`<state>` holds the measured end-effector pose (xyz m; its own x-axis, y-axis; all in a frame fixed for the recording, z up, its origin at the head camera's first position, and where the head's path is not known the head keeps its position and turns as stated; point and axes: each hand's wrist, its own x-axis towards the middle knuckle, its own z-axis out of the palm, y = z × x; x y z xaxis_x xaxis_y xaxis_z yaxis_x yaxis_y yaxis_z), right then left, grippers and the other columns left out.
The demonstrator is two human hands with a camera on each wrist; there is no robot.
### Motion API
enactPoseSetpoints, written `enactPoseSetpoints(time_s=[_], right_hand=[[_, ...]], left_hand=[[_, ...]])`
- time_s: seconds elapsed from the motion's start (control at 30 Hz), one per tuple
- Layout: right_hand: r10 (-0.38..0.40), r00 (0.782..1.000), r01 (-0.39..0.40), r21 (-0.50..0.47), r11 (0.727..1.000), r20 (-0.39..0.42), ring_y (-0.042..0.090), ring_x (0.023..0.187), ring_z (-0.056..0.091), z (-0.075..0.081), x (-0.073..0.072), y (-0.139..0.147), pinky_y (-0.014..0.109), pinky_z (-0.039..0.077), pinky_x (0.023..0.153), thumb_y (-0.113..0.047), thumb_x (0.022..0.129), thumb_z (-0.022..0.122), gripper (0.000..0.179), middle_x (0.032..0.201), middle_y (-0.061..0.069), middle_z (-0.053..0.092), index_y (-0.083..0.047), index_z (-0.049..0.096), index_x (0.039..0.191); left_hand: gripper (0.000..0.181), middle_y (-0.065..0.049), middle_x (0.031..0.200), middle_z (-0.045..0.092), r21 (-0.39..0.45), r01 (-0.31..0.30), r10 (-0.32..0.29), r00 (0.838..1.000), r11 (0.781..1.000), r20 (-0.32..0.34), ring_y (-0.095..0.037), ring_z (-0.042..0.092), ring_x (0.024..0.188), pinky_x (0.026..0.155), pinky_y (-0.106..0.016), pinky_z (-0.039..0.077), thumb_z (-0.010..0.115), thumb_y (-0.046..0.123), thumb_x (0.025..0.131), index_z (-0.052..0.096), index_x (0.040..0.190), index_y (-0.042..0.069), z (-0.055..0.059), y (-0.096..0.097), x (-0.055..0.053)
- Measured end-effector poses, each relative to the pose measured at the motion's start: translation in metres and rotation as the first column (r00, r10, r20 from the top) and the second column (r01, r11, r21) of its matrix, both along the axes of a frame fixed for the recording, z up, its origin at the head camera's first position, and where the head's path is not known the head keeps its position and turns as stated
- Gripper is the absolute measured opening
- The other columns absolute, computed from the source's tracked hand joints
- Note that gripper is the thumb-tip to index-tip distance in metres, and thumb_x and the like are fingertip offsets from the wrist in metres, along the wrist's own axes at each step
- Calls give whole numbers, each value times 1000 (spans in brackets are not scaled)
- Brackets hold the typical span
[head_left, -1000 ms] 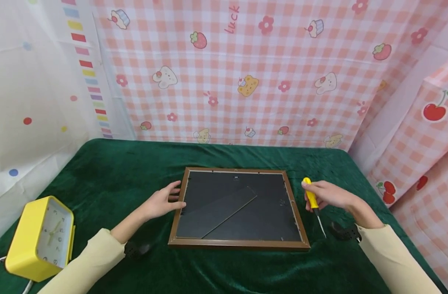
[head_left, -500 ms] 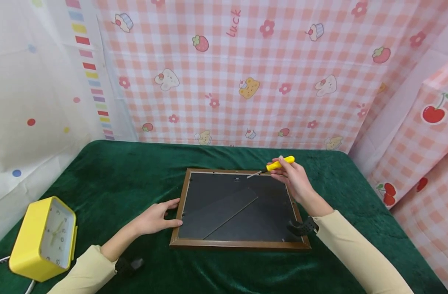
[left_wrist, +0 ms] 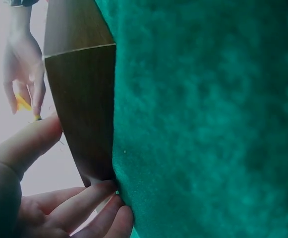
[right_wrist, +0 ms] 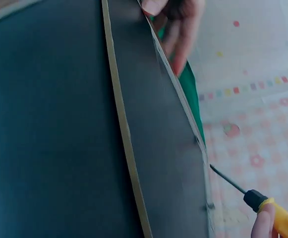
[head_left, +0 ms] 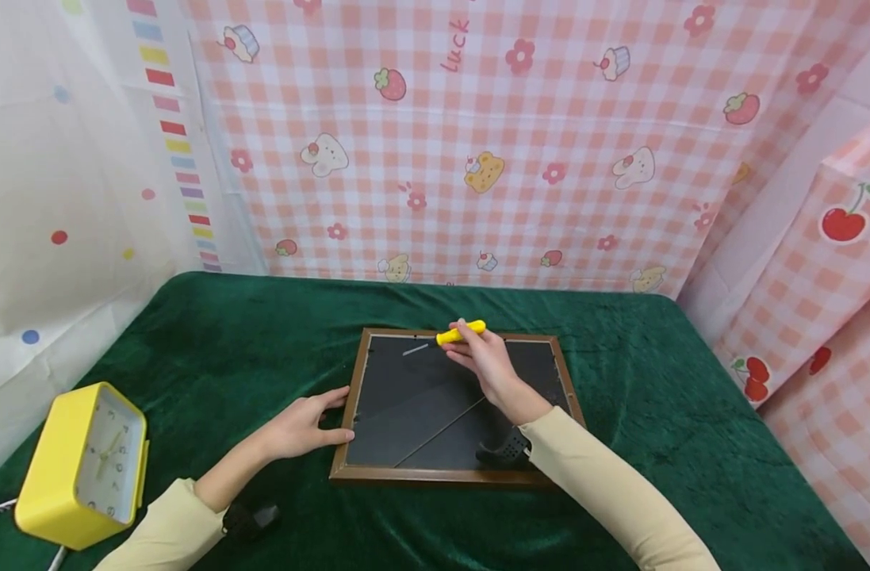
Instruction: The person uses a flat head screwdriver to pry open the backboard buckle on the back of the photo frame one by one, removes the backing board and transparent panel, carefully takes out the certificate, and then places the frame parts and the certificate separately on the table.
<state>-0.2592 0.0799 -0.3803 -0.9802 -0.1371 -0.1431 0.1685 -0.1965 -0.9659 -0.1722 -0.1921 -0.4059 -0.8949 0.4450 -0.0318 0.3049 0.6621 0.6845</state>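
A brown picture frame [head_left: 435, 475] lies back side up on the green cloth, its black backing board [head_left: 395, 404] crossed by a thin diagonal edge. My left hand [head_left: 302, 424] holds the frame's left side, thumb on the top and fingers along the outer face, as the left wrist view shows. In my right hand [head_left: 488, 361] is a yellow-handled screwdriver [head_left: 461, 333], pinched by the handle with its shaft pointing left. Its tip is over the upper left of the backing in the head view. Small dark tabs [right_wrist: 209, 206] line the frame's inner edge.
A yellow alarm clock [head_left: 56, 468] with a cord stands at the left of the table. Green velvet cloth [head_left: 663, 381] covers the tabletop. Behind hangs a pink checked curtain [head_left: 435, 119], with more drapery on both sides.
My right hand has carried the screwdriver from right of the frame leftward over its upper part, the tip swinging to point left. My left hand has slid slightly nearer along the frame's left side.
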Motion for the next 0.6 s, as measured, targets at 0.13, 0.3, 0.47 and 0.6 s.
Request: enactPoseSetpoints(time_s=[0.13, 0.3, 0.47, 0.6], right_hand=[[-5, 1000, 5, 17, 1000, -11, 19, 85, 61, -10, 1, -21, 27, 46, 75, -25, 90, 52, 40, 104, 17, 58, 4, 51, 117], [-38, 999, 38, -20, 999, 11, 19, 87, 61, -20, 1, -34, 28, 46, 76, -24, 89, 53, 38, 105, 18, 59, 4, 52, 115], [-42, 999, 43, -40, 998, 24, 21, 90, 60, -24, 0, -42, 28, 46, 77, -22, 89, 54, 38, 107, 19, 58, 4, 50, 117], [-38, 999, 39, -45, 998, 23, 21, 91, 60, -25, -1, -46, 28, 46, 77, -23, 89, 54, 40, 107, 19, 58, 4, 49, 118]], left_hand=[[77, -27, 123, 44, -12, 7, -7, 1000, 1000, 0, -24, 55, 83, 68, -35, 41, 65, 31, 80, 28, 131, -12, 1, -1, 1], [81, -27, 125, 42, -21, 26, -26, 1000, 999, 10, -32, 43, 111, 82, -43, 38, 66, 34, 79, 26, 132, -12, 2, -1, 1], [82, -27, 128, 38, -15, 24, -23, 999, 1000, 40, -36, 35, 117, 90, -50, 31, 65, 33, 79, 23, 133, -11, 2, -2, 1], [83, -26, 130, 36, -6, 24, -23, 998, 1000, 58, -36, 32, 119, 91, -51, 29, 65, 33, 79, 21, 134, -10, 2, -2, 1]])
